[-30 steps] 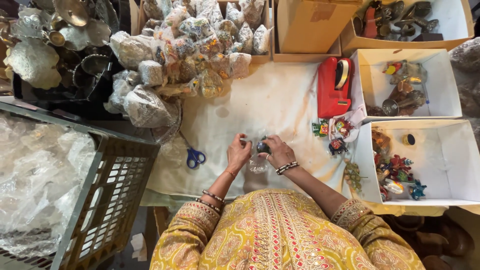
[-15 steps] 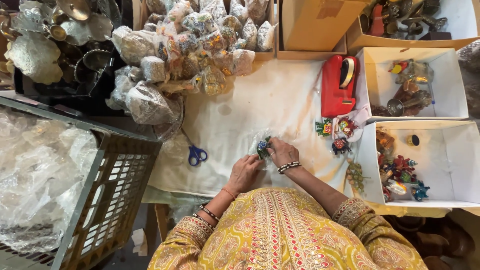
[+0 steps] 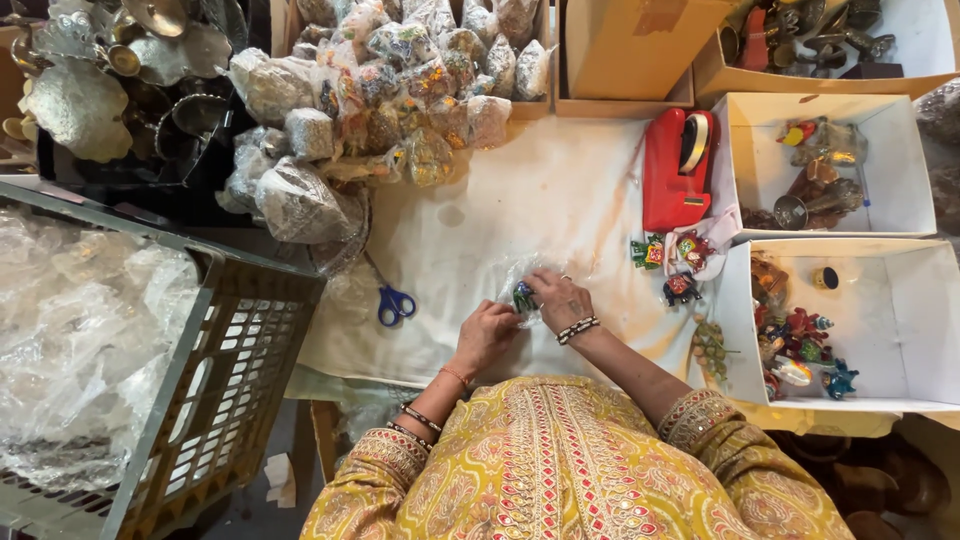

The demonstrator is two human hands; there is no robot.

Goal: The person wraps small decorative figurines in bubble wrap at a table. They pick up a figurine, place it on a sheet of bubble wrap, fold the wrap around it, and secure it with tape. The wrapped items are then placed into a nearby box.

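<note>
Our left hand (image 3: 487, 335) and right hand (image 3: 560, 298) pinch a small painted figurine (image 3: 523, 297), probably light and chip-prone, in slippery clear wrap (image 3: 515, 275); we grip its body.

small figurine (image 3: 523, 296) mostly hidden between hands — details too small, crate (image 3: 215, 400) cut off left

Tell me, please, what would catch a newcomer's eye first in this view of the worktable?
Probably the two hands at the centre of the white cloth: the left hand and right hand meet around a small painted figurine in clear wrap. Next, the bright red tape dispenser to the right, and the heap of wrapped bundles along the table's far edge.
</note>
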